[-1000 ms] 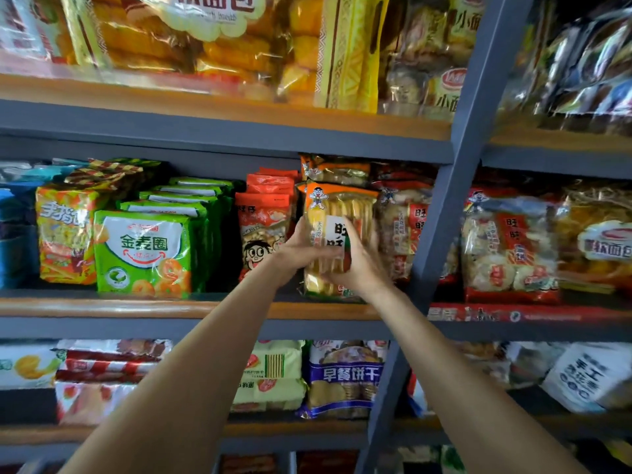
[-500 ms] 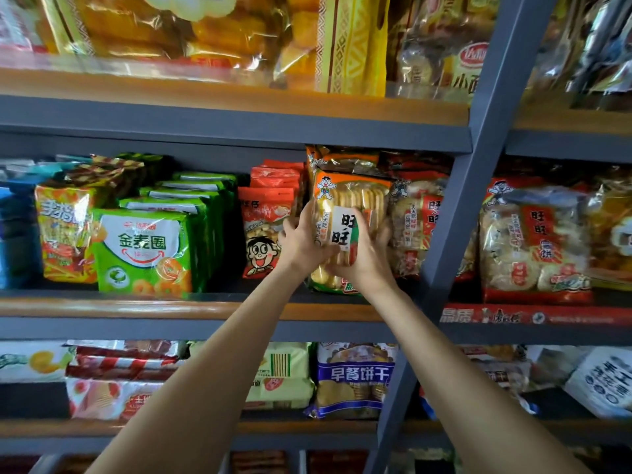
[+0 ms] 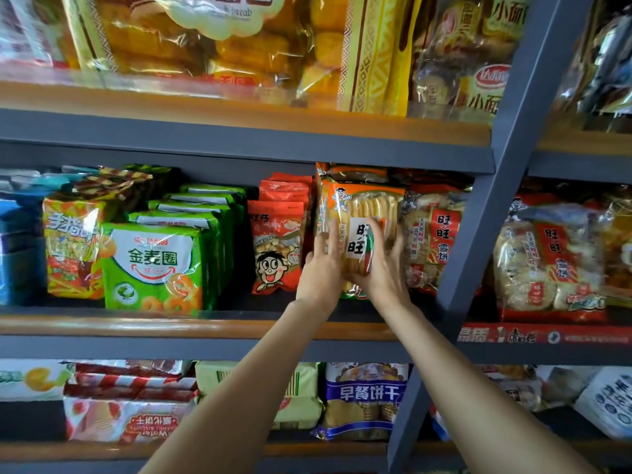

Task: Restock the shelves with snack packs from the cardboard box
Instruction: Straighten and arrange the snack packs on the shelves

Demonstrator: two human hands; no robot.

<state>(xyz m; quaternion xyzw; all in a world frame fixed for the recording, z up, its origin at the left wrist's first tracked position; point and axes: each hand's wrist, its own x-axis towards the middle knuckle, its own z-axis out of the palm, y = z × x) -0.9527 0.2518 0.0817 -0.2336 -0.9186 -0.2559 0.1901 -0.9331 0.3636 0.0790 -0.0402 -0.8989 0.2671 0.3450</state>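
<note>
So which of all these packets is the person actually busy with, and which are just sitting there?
In use:
- rice cracker pack, going onto the middle shelf
- left hand, fingers flat against its front
- right hand, touching its right side

Just sitting there:
- green ring-snack bags
- red cartoon-face packet
- blue biscuit pack below
- bread bags above
</note>
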